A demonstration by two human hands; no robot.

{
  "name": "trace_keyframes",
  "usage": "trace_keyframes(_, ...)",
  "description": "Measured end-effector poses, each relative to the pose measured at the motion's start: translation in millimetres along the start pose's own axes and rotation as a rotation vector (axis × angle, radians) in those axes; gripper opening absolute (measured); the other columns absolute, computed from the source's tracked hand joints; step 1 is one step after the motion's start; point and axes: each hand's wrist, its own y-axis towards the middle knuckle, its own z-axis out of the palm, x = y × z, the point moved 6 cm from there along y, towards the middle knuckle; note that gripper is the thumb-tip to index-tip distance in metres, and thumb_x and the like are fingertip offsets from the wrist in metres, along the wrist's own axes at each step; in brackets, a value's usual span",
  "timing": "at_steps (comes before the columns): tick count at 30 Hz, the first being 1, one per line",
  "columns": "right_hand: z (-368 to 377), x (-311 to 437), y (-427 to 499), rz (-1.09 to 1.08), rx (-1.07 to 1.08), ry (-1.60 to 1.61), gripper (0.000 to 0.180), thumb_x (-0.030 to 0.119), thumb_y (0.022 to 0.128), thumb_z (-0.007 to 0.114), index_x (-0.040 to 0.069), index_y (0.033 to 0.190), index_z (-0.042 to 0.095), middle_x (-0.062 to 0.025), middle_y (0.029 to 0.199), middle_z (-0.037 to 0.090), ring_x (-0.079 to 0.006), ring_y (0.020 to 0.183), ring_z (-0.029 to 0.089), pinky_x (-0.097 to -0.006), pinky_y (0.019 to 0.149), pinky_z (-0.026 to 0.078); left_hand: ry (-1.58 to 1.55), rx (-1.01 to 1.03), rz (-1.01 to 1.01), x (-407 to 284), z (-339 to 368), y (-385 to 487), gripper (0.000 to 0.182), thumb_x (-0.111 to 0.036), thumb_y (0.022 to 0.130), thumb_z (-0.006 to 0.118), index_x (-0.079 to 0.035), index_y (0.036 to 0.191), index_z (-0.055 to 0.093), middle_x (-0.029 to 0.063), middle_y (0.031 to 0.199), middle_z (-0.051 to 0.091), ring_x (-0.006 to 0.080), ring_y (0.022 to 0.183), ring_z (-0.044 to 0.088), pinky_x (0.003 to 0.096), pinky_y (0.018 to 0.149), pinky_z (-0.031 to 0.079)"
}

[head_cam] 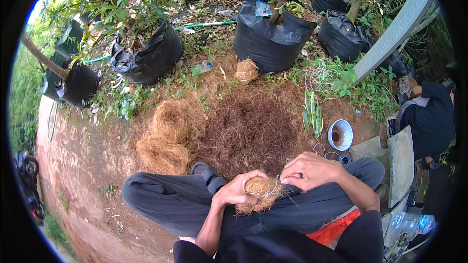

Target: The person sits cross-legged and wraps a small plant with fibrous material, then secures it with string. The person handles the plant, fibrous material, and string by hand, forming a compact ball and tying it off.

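Note:
A ball of coconut fibre, wrapped in pale string, rests over my lap. My left hand grips it from the left side, thumb and fingers around it. At its right edge my right hand pinches the string with thumb and forefinger. Loose string lies by my right knee. In front of me is a dark brown pile of fibrous material, with a lighter heap of coconut fibre to its left. Another string-wrapped fibre ball sits beyond the pile, against a black grow bag.
Black grow bags with plants line the far side. A white bowl, cut green leaves and tangled string lie to the right. A person in dark clothing sits at far right, past a slab seat and plastic bottle.

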Motion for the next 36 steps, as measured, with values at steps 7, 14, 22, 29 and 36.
trace_keyframes(7, -8.4, -13.9, 6.8, 0.032, -0.173, 0.238, 0.012, 0.01, 0.084, 0.066, 0.0, 0.09, 0.07, -0.0096, 0.064, 0.059, -0.0162, 0.051, 0.049, -0.0328, 0.05, 0.039, -0.098, 0.022, 0.045, -3.3, -6.1, -4.7, 0.067, 0.002, 0.055, 0.073, -0.004, 0.12, 0.055, 0.0039, 0.111, 0.06, 0.0117, 0.104, 0.055, 0.028, 0.093, 0.044)
trace_keyframes(14, 10.1, -4.0, 16.5, -0.1, -0.235, 0.212, 0.013, 0.008, 0.083, 0.065, -0.001, 0.089, 0.07, -0.0138, 0.07, 0.064, -0.0199, 0.054, 0.054, -0.0342, 0.052, 0.043, -0.026, 0.041, 0.016, -2.7, 1.9, 1.0, 0.065, -0.002, 0.055, 0.072, -0.004, 0.118, 0.055, 0.0034, 0.107, 0.061, 0.0118, 0.1, 0.055, 0.0277, 0.092, 0.043)
trace_keyframes(22, 4.5, -17.7, 7.0, 0.02, -0.437, 0.295, 0.007, 0.008, 0.084, 0.067, 0.002, 0.085, 0.069, 0.0038, 0.049, 0.037, -0.0029, 0.046, 0.034, -0.0254, 0.044, 0.029, -0.05, -0.017, 0.126, -8.3, -12.0, -7.9, 0.068, -0.002, 0.052, 0.073, -0.003, 0.118, 0.057, 0.0049, 0.114, 0.06, 0.014, 0.11, 0.054, 0.0289, 0.099, 0.04)
trace_keyframes(29, 20.7, -32.2, 8.0, 0.057, -0.404, 0.442, 0.006, 0.007, 0.084, 0.067, 0.002, 0.087, 0.069, 0.008, 0.052, 0.04, 0.0002, 0.049, 0.034, -0.0228, 0.045, 0.027, -0.232, 0.009, 0.164, -9.1, -13.1, -11.4, 0.069, -0.005, 0.05, 0.076, -0.002, 0.117, 0.057, 0.0065, 0.113, 0.06, 0.0151, 0.107, 0.055, 0.0295, 0.097, 0.041)
trace_keyframes(36, 56.2, -39.2, 18.1, 0.058, -0.552, 0.826, 0.004, -0.002, 0.085, 0.063, -0.001, 0.088, 0.062, 0.0073, 0.061, 0.051, 0.0024, 0.053, 0.041, -0.0192, 0.046, 0.029, -0.75, -0.167, 0.351, 4.6, -10.7, -9.3, 0.08, -0.011, 0.048, 0.073, -0.004, 0.124, 0.049, 0.0141, 0.12, 0.057, 0.0254, 0.11, 0.057, 0.0366, 0.098, 0.044)
